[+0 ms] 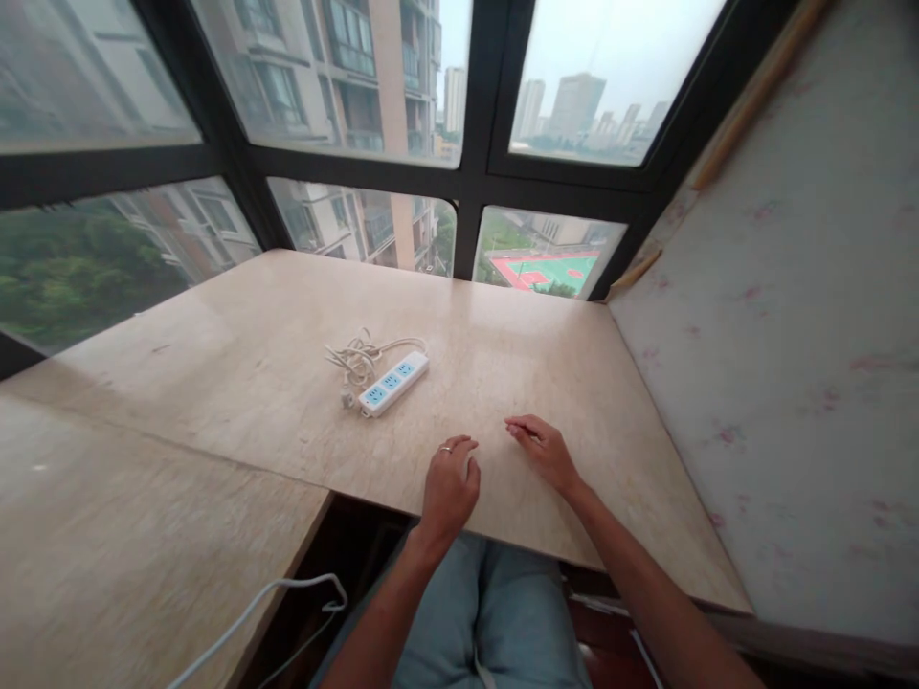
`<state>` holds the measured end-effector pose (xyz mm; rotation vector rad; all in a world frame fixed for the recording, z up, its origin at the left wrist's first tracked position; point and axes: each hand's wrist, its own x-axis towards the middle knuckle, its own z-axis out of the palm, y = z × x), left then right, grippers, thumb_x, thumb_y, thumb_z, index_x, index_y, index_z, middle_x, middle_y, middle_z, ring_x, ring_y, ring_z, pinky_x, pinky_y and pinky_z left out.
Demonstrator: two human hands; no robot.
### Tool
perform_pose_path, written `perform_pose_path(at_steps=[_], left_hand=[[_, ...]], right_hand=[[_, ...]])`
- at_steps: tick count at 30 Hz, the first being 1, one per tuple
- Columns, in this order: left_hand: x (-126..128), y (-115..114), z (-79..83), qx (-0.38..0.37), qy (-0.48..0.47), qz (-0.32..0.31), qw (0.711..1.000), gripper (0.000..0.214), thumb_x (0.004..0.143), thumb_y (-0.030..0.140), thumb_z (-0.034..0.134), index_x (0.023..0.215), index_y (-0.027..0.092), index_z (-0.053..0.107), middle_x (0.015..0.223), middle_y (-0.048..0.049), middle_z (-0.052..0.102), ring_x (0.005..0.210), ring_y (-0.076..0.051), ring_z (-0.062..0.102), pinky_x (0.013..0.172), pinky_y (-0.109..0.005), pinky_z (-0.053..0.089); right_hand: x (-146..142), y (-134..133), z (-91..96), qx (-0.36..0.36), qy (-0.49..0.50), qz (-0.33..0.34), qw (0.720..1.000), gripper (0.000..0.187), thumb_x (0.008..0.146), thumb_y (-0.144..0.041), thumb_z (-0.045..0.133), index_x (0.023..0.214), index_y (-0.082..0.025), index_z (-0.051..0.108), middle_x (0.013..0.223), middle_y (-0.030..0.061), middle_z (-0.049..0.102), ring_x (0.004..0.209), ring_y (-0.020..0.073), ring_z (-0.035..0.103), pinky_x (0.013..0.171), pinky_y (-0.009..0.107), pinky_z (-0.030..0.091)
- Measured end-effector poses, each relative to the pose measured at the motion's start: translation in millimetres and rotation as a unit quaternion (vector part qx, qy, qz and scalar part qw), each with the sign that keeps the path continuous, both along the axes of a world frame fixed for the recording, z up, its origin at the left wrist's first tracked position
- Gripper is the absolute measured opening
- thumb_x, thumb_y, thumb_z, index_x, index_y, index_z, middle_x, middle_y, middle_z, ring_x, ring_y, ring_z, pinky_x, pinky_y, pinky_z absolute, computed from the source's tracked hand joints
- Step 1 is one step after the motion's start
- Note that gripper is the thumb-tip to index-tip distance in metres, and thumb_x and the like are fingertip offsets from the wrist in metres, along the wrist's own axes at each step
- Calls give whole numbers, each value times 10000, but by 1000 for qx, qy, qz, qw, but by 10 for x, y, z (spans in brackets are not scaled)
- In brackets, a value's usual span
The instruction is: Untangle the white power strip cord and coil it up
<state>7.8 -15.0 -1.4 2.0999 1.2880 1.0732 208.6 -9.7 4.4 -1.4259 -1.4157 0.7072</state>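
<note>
My left hand (450,483) hovers over or rests on the stone counter (495,349) near its front edge, fingers bent, thumb apart from them, holding nothing. A ring shows on one of its fingers. To its right is my right hand (547,452), its thumb and fingers drawn together at the tips, with nothing visible between them. Beyond my left hand, up and to the left, a white power strip (393,383) with blue socket faces lies at a slant. Its white cord (355,356) is bundled loosely beside it, and the plug (348,398) lies near the strip's lower end. Neither hand touches these.
Dark-framed windows (478,182) border the counter at the back and left. A papered wall (782,364) closes the right side. At lower left, another counter section (144,545) meets this one, and a white cable (248,612) crosses its edge. My legs (488,612) are below the front edge.
</note>
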Motion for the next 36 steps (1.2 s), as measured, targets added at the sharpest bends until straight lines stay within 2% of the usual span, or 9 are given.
perform_pose_path(at_steps=[3, 5, 8, 11, 19, 36], left_hand=[[308, 3, -15, 5, -13, -39, 999, 277, 834, 67, 475, 1020, 170, 653, 1039, -100, 694, 1011, -226, 642, 928, -415, 519], [530, 23, -31, 0, -13, -67, 998, 270, 831, 61, 476, 992, 173, 662, 987, -87, 706, 956, -216, 654, 880, -396, 527], [804, 57, -56, -11, 12, -118, 993, 254, 827, 68, 494, 953, 181, 685, 933, -70, 723, 897, -221, 662, 834, -407, 515], [890, 80, -89, -16, 25, -138, 990, 231, 824, 91, 516, 927, 186, 700, 913, -65, 733, 881, -229, 661, 828, -426, 495], [656, 55, -195, -44, -75, -153, 984, 204, 846, 166, 501, 897, 204, 695, 894, -48, 725, 878, -197, 658, 823, -379, 506], [682, 44, -190, -92, -98, -139, 981, 211, 801, 117, 525, 876, 196, 706, 902, -47, 733, 900, -201, 656, 866, -381, 477]], right_hand=[[486, -286, -84, -13, 45, -104, 994, 322, 824, -473, 630, 968, -203, 731, 902, 73, 734, 827, 209, 672, 788, 357, 519], [708, -461, -136, -12, 78, -169, 982, 358, 809, -498, 638, 972, -189, 719, 870, 74, 728, 799, 209, 670, 778, 358, 522], [860, -625, -182, 14, 139, -252, 958, 375, 812, -517, 628, 962, -181, 703, 824, 63, 709, 776, 200, 658, 754, 346, 527], [862, -651, -197, 39, 186, -294, 937, 384, 816, -526, 621, 955, -177, 695, 778, 48, 688, 733, 183, 641, 713, 327, 529], [823, -630, -219, 19, 164, -277, 947, 355, 776, -497, 668, 923, -177, 711, 775, 54, 693, 736, 192, 641, 715, 329, 526], [830, -632, -284, 22, 145, -277, 950, 336, 777, -469, 662, 929, -175, 714, 782, 52, 683, 734, 196, 629, 718, 333, 503]])
